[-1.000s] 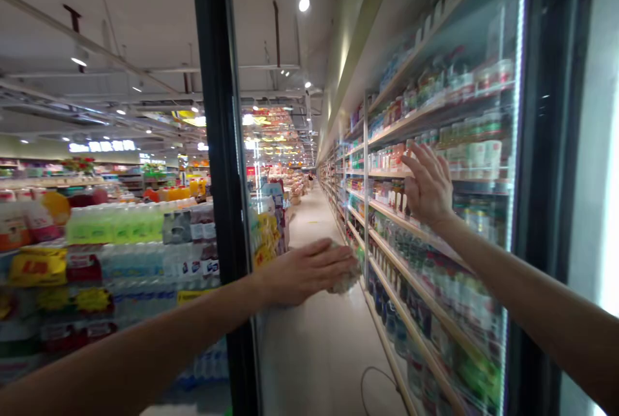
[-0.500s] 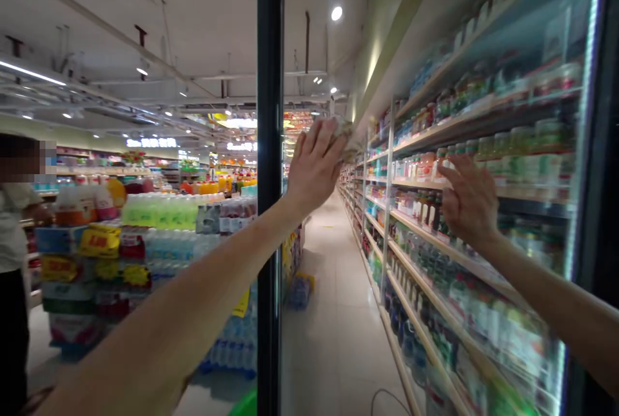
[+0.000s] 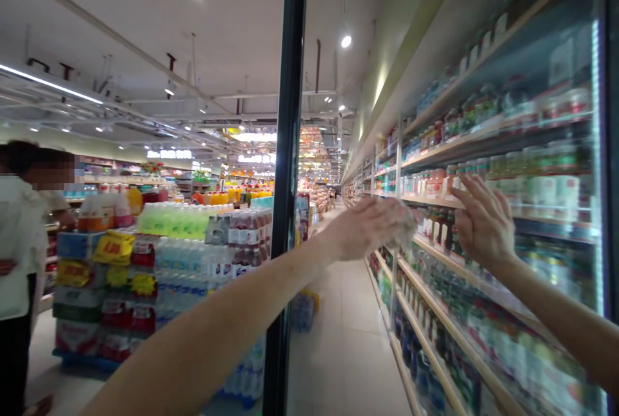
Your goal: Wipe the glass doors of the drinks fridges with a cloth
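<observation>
My left hand (image 3: 360,229) reaches across the middle of the view, blurred by motion, over a crumpled pale cloth (image 3: 406,226). The cloth shows past its fingertips, against the clear glass door (image 3: 338,326). My right hand (image 3: 486,226) is raised farther right with fingers apart and holds nothing. Whether its fingertips touch the glass, I cannot tell. The black door frame (image 3: 284,145) runs upright behind my left forearm.
Drink shelves (image 3: 435,255) with many bottles line the right side. On the left stand stacked drink packs (image 3: 184,261) with yellow price signs (image 3: 113,248). Beside them, at the left edge, is a person in a white shirt (image 3: 17,242). A tiled aisle (image 3: 333,300) runs back.
My left hand has moved right and down with the cloth, away from the door frame. My right hand stays nearly in place relative to the shelves. The view has shifted slightly.
</observation>
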The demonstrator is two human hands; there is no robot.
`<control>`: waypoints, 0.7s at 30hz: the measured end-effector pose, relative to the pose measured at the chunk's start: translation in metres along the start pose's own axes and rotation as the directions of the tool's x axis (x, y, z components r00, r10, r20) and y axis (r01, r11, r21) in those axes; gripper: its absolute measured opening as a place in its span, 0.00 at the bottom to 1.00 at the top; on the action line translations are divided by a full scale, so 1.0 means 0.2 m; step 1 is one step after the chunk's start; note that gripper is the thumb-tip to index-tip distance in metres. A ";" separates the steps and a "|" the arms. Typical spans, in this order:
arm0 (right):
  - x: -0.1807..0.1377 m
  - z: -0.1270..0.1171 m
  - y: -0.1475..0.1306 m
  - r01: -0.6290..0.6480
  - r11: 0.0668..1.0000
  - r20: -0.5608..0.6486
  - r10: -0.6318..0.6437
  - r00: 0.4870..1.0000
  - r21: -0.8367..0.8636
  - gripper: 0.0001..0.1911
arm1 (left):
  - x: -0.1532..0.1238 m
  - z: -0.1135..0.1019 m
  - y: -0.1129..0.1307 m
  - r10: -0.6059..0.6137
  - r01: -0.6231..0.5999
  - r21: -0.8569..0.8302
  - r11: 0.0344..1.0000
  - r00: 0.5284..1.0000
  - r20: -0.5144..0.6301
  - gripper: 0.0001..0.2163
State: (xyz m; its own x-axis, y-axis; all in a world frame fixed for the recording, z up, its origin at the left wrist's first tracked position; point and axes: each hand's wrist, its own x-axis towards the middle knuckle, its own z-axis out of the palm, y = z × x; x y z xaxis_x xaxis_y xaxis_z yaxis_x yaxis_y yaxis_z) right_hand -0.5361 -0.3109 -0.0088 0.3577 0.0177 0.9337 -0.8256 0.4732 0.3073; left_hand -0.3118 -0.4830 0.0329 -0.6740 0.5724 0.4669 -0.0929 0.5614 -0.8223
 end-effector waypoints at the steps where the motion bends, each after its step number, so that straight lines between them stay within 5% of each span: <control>1: 0.00 0.00 0.00 -0.001 1.000 -0.003 0.001 1.000 0.002 0.21 | 0.01 -0.01 -0.03 -0.170 0.170 0.012 0.985 0.984 -0.049 0.20; 3: -0.01 0.01 0.00 -0.007 1.000 -0.005 0.007 1.000 0.004 0.21 | 0.03 -0.03 -0.09 -0.512 0.521 0.006 0.853 0.841 -0.175 0.21; 4: -0.01 0.01 0.00 -0.015 1.000 0.000 0.015 1.000 0.002 0.21 | 0.04 -0.04 -0.11 -0.563 0.575 -0.003 0.818 0.800 -0.207 0.20; 5: -0.01 0.01 0.00 -0.022 1.000 0.005 0.022 1.000 -0.001 0.21 | 0.03 -0.04 -0.11 -0.522 0.533 0.002 0.846 0.829 -0.201 0.20; 7: -0.01 0.01 0.01 -0.024 1.000 0.016 0.024 1.000 0.001 0.22 | 0.01 -0.04 -0.11 -0.229 0.232 0.019 0.973 0.968 -0.106 0.20; 9: -0.01 0.01 0.01 -0.010 1.000 0.015 0.010 1.000 0.013 0.22 | -0.03 -0.03 -0.10 -0.057 0.058 0.021 0.998 0.997 -0.044 0.20; 11: -0.01 0.01 0.01 -0.003 1.000 0.012 0.002 1.000 0.020 0.23 | -0.07 -0.04 -0.10 -0.286 0.292 0.034 0.956 0.951 -0.119 0.20; 12: -0.01 0.01 0.01 -0.001 1.000 0.010 0.001 1.000 0.017 0.23 | -0.10 -0.04 -0.10 -0.441 0.453 0.027 0.891 0.879 -0.178 0.20; 13: -0.01 0.01 0.01 0.001 1.000 0.006 -0.002 1.000 0.012 0.23 | -0.13 -0.03 -0.08 -0.539 0.554 0.012 0.832 0.814 -0.218 0.20; 14: 0.00 0.01 0.00 0.002 1.000 0.005 -0.002 1.000 0.006 0.23 | -0.15 -0.02 -0.06 -0.552 0.568 0.005 0.823 0.802 -0.227 0.20; 17: 0.00 0.00 -0.01 -0.001 1.000 0.008 0.001 1.000 -0.002 0.21 | -0.20 0.02 0.05 -0.155 0.157 0.007 0.988 0.981 -0.118 0.19; 18: 0.00 0.00 -0.01 -0.003 1.000 0.010 0.003 1.000 -0.003 0.20 | -0.20 0.03 0.06 -0.044 0.044 -0.001 0.999 0.995 -0.087 0.20; 19: 0.00 0.00 -0.01 -0.004 1.000 0.013 0.004 1.000 -0.004 0.20 | -0.19 0.03 0.07 -0.036 0.036 -0.007 0.999 0.996 -0.084 0.20; 21: 0.00 0.00 -0.01 0.006 1.000 0.011 -0.005 1.000 -0.009 0.20 | -0.16 0.03 0.05 -0.303 0.304 -0.013 0.953 0.942 -0.144 0.21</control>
State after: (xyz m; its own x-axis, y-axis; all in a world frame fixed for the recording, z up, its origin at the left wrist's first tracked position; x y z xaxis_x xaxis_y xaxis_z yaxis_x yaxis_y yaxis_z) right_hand -0.5341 -0.3115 -0.0087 0.3572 0.0052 0.9340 -0.8196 0.4813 0.3108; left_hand -0.2959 -0.4989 0.0077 -0.5015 0.4552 0.7357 -0.2838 0.7168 -0.6369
